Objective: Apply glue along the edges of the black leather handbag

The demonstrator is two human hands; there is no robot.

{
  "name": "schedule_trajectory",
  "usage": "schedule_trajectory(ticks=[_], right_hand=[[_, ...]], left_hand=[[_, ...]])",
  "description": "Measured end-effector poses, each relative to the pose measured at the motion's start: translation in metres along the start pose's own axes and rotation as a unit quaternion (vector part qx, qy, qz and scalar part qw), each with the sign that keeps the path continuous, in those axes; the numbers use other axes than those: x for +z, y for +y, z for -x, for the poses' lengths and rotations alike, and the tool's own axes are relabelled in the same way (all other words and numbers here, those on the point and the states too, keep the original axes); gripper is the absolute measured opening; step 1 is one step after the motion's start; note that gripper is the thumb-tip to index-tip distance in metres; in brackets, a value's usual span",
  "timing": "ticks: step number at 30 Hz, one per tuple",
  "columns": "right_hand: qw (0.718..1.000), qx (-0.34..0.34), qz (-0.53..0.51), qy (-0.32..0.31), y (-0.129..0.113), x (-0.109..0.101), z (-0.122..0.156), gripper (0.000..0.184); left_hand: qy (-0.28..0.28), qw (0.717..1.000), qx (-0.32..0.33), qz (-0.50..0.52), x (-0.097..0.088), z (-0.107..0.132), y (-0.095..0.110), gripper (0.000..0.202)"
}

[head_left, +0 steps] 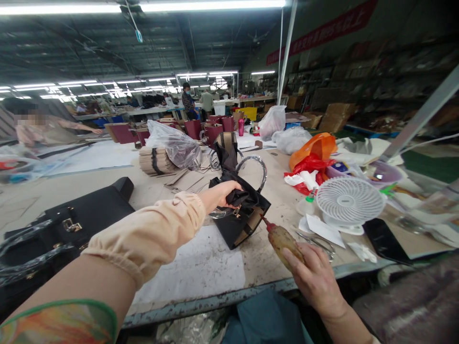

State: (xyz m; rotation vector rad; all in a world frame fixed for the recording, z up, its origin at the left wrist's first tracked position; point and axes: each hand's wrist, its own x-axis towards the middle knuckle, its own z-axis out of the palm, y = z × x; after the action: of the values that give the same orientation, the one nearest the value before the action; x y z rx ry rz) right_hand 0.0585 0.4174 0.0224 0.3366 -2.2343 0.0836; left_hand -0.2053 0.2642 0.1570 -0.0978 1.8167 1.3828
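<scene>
My left hand grips the bunched black lining at the top of a small black handbag, which leans on the worktable. The bag has a gold clasp and a plastic-wrapped handle; its tan inner side faces right. In my right hand is a stained squeeze bottle with a red nozzle, its tip just right of the bag and apart from it. Behind the held bag stands another dark bag. To the left lies a larger black handbag with a gold clasp.
A white fan, scissors and a black phone lie at the right. Beyond are red and orange plastic bags, stacked cardboard pieces and maroon bag bodies. A co-worker is at the far left.
</scene>
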Motion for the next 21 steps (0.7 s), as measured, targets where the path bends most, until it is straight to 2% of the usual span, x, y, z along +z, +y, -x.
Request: schedule_trajectory(ticks=[7, 10, 14, 21], right_hand=[[0.999, -0.012, -0.011, -0.047, -0.009, 0.014, 0.012, 0.033], [0.999, -0.018, -0.020, -0.046, -0.010, 0.016, 0.015, 0.034], [0.999, -0.016, -0.018, -0.040, -0.004, 0.011, 0.011, 0.036], [1.000, -0.015, -0.009, 0.013, 0.004, -0.007, -0.002, 0.035]], left_hand=[[0.001, 1.000, 0.007, 0.001, 0.003, 0.003, 0.000, 0.012], [0.004, 1.000, 0.005, 0.000, 0.003, 0.003, -0.001, 0.012], [0.009, 1.000, 0.006, 0.002, 0.001, 0.001, 0.000, 0.010], [0.015, 1.000, -0.007, 0.003, 0.001, -0.002, 0.000, 0.010]])
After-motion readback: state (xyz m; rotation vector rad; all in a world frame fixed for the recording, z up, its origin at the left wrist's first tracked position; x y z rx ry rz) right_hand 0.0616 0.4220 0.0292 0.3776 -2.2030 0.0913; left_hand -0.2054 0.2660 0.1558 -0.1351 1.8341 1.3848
